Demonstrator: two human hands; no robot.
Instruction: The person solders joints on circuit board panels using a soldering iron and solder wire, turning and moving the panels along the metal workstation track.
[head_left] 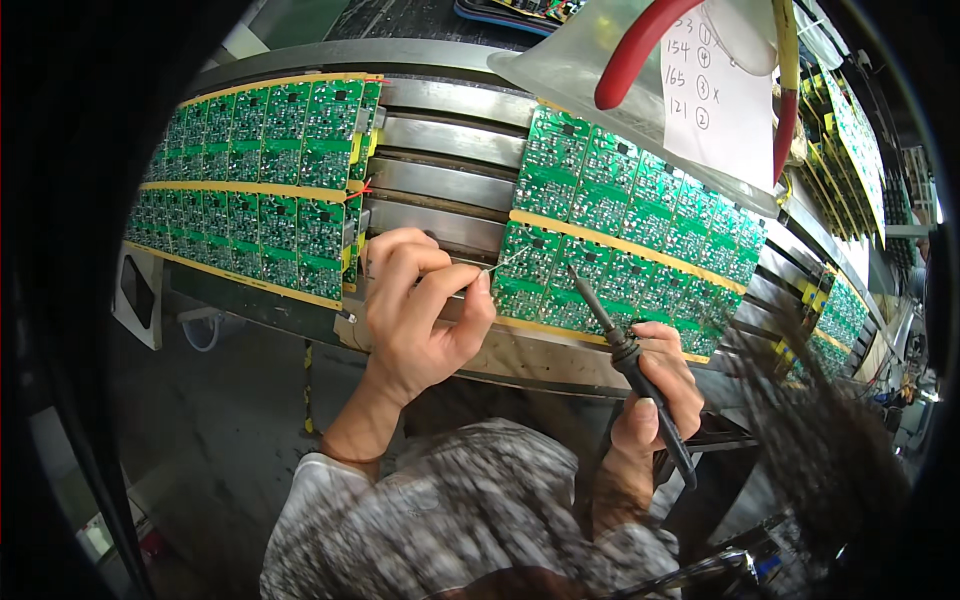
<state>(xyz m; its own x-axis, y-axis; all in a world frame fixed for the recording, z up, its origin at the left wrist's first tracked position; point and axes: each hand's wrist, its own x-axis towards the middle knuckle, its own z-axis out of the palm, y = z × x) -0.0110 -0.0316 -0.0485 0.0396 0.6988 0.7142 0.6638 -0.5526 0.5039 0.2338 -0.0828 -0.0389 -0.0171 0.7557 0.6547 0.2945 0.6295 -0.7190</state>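
Note:
A panel of green circuit boards (640, 252) with tan strips lies on metal slats in front of me. My left hand (425, 305) is at the panel's left edge, thumb and forefinger pinched on a thin silvery solder wire (508, 257). The wire's far end reaches over the leftmost board of the near row. Wrapped in my right hand (665, 385) is a black soldering iron (597, 308), its tip pointing up and left above the near row. Whether the tip touches the board I cannot tell.
More green board panels (255, 180) lie stacked to the left on the metal slats (440, 180). Overhead at the back right hang a clear plastic hood (570, 65), a handwritten paper (720, 140) and a curved red piece (640, 50). Boards stand stacked at far right; dark blurred strands cross the lower right.

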